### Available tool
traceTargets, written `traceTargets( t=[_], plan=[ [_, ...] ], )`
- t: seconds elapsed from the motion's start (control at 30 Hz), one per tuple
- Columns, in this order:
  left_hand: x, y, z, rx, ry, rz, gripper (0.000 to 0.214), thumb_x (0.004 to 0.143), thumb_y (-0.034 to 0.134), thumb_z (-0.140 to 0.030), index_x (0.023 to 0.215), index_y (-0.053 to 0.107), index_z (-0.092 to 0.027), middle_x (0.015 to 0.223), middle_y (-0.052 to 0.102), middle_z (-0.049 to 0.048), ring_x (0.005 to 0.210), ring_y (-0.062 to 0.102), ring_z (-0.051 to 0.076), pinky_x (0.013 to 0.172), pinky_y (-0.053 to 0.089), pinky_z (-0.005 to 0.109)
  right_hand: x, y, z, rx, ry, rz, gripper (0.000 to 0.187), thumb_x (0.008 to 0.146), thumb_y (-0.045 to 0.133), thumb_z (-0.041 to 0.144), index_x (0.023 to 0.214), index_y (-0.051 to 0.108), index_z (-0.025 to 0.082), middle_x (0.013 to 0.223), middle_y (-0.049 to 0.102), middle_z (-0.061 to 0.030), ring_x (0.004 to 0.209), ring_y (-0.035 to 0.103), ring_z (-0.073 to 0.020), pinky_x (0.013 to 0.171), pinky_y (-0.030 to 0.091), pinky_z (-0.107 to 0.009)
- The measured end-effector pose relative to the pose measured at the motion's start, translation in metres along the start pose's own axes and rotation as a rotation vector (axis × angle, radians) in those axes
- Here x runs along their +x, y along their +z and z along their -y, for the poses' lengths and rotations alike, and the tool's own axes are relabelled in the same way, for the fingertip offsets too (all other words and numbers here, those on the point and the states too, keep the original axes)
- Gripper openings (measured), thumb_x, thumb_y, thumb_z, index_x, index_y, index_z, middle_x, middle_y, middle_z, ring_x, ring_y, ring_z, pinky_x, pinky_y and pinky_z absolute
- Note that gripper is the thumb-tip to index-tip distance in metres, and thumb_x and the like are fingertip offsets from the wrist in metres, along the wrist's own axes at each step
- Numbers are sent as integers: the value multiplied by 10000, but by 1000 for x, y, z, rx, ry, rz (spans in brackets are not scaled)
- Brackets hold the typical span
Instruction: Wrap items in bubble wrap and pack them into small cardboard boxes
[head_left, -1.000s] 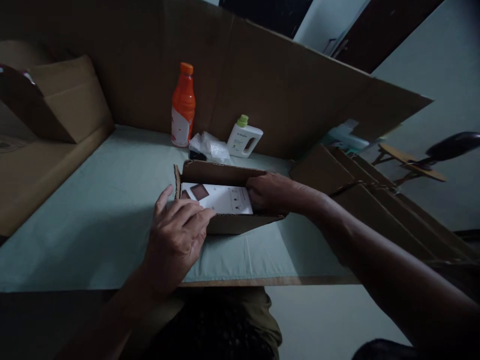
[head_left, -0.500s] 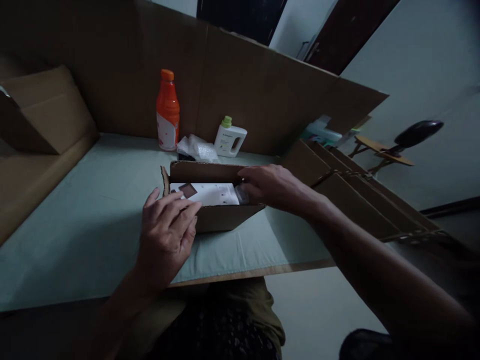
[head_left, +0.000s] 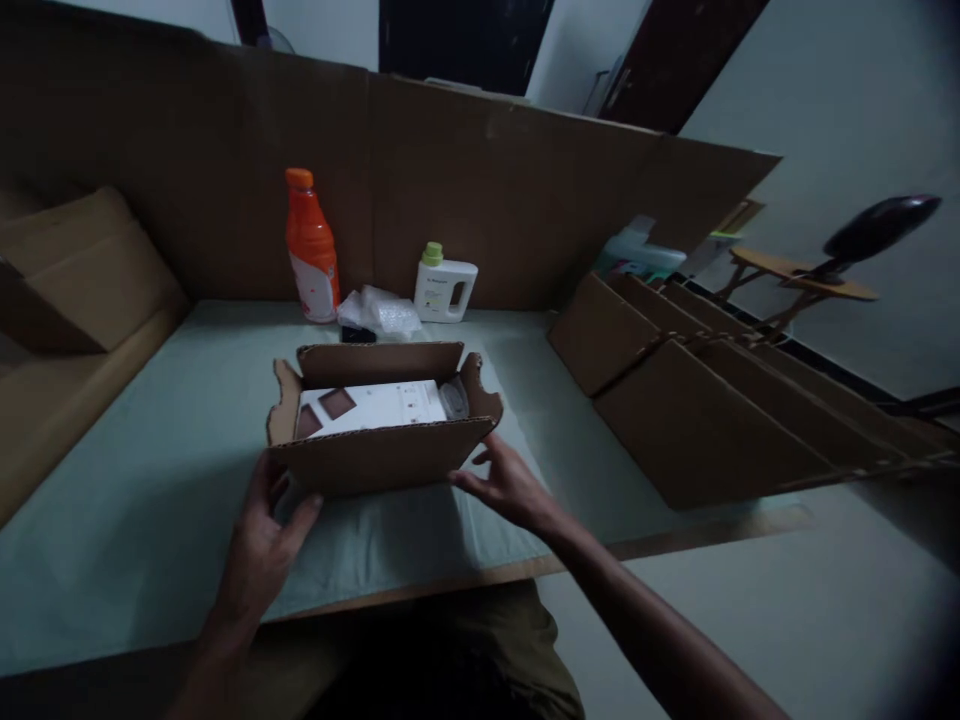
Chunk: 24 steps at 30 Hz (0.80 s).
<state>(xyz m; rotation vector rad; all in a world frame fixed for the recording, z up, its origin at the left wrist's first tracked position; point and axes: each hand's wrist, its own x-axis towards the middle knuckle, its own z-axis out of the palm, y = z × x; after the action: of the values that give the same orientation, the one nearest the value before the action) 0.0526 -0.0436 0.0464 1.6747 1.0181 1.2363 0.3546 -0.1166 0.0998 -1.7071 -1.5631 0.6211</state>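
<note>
An open-topped cardboard box (head_left: 382,460) sits on the pale green cloth close to the front edge. Inside lies a white carton (head_left: 382,405) with brown squares printed on it, and a clear plastic item (head_left: 453,398) is tucked at its right end. My left hand (head_left: 262,540) grips the box's near left corner, thumb in front and fingers at the end wall. At the near right corner, my right hand (head_left: 506,485) holds the box likewise, its fingertips partly hidden behind the end.
Behind the box stand an orange bottle (head_left: 311,255), crumpled bubble wrap (head_left: 382,312) and a white jug with a green cap (head_left: 446,288). Cardboard dividers (head_left: 720,420) are on the right, a cardboard box (head_left: 75,270) on the left. A tall cardboard wall (head_left: 450,180) closes off the back.
Both hands have left the box's top opening and moved down to its two near corners. The box's right end flap, earlier behind my right hand, now shows. The view has shifted.
</note>
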Motion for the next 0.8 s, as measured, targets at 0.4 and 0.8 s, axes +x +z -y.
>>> traceTargets(
  t=[0.4,0.8],
  plan=[
    [38,95,-31,-121,-162,139,642,796,699,-321,1407,509,-260,1318,645,72,1146,656,259,971,557,394,-14,-45,-17,-173,-25,-363,290,829,643,279,1105,602,197,1058,689,-98,926,645,-258,806,541,-375],
    [124,238,-15,-153,114,482,641,753,567,-235,1389,509,-179,1314,650,108,1187,610,267,1014,511,434,-48,-78,-115,-182,199,-655,481,831,613,335,1270,560,146,1197,683,-174,1085,658,-321,895,548,-448]
  ],
)
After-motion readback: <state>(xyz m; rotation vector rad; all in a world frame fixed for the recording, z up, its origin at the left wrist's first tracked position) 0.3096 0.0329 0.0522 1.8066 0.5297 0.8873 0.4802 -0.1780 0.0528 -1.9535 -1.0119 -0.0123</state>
